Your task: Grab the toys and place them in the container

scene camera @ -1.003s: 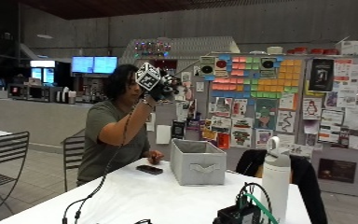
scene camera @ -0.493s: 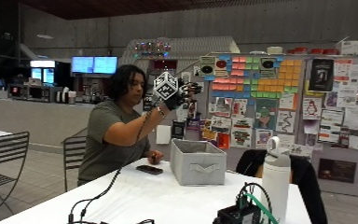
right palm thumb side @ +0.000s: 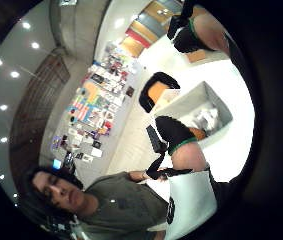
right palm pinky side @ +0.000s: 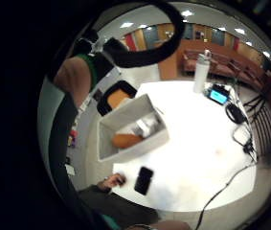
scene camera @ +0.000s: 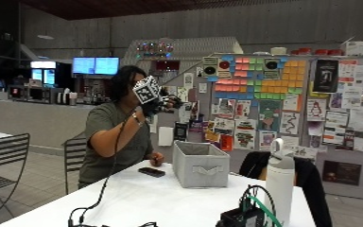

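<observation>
In the outside view my gloved right hand [scene camera: 160, 102] is raised at head height, up and to the left of the grey fabric container [scene camera: 200, 166] on the white table [scene camera: 156, 198]. Its fingers [right palm thumb side: 177, 136] are spread and hold nothing. The palm views look down into the container [right palm pinky side: 107, 143], where an orange toy [right palm pinky side: 125, 140] and a white toy [right palm pinky side: 147, 127] lie on the bottom. From the outside view the container's inside is hidden. The person's bare hand [scene camera: 156, 161] rests on the table beside a black phone [scene camera: 151, 172].
A white bottle [scene camera: 280, 182] and a black device with cables [scene camera: 244, 216] stand near the table's front right corner. A cable [scene camera: 109, 184] hangs from the raised hand to the table. A chair with a dark jacket [scene camera: 298, 172] is behind the table, a metal chair [scene camera: 2, 163] at left.
The raised hand has shifted slightly toward the container and come down a little. The bare hand, phone and container have stayed put.
</observation>
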### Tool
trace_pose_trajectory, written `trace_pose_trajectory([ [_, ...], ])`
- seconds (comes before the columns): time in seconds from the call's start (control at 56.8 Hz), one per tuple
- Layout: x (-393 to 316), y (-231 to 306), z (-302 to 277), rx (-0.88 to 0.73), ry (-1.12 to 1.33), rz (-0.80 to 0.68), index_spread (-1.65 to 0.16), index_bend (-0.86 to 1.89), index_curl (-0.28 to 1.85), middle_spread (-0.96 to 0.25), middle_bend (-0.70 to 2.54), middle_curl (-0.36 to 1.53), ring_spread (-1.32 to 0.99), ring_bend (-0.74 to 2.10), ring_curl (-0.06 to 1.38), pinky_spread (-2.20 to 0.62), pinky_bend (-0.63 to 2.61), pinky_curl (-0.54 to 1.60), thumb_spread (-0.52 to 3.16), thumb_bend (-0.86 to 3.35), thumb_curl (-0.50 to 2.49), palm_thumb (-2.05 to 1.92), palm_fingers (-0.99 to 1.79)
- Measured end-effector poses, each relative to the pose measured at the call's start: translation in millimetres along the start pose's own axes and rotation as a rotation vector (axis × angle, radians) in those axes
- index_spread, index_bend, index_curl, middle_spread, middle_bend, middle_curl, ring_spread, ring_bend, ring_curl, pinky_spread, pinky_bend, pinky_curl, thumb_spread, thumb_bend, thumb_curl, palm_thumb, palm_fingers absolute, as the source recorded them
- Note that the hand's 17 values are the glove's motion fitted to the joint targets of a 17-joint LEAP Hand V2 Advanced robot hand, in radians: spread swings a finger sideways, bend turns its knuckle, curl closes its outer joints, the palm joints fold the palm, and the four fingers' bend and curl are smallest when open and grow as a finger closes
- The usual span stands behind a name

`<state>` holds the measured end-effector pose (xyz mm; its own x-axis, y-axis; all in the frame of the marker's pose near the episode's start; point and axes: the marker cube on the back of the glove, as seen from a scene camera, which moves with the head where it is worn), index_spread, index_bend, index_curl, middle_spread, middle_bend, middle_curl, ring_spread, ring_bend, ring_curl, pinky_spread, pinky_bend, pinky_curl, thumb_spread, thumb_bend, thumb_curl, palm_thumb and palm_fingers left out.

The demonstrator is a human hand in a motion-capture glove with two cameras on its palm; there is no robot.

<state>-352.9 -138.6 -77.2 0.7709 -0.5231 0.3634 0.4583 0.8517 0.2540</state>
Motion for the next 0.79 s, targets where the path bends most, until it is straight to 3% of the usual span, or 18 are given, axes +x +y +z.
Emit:
trace_pose_trajectory([
  [0.458, 108.3, 118.6, -5.6, -0.133, 0.484, 0.311, -0.47, 0.17, 0.61, -0.19, 0.30, 0.51, -0.26, 0.30, 0.32, -0.01, 0.65, 0.29, 1.30, -0.01, 0.35, 0.34, 0.26],
  [0.669, 128.4, 140.4, 8.0, -0.227, 0.462, 0.351, -0.47, 0.18, 0.57, -0.19, 0.33, 0.51, -0.23, 0.24, 0.30, -0.01, 0.65, 0.29, 1.29, -0.01, 0.34, 0.33, 0.25],
  [0.792, 138.2, 135.7, 5.6, -0.236, 0.454, 0.345, -0.47, 0.21, 0.57, -0.16, 0.17, 0.45, -0.23, 0.27, 0.31, -0.01, 0.69, 0.31, 1.30, -0.01, 0.34, 0.34, 0.21],
])
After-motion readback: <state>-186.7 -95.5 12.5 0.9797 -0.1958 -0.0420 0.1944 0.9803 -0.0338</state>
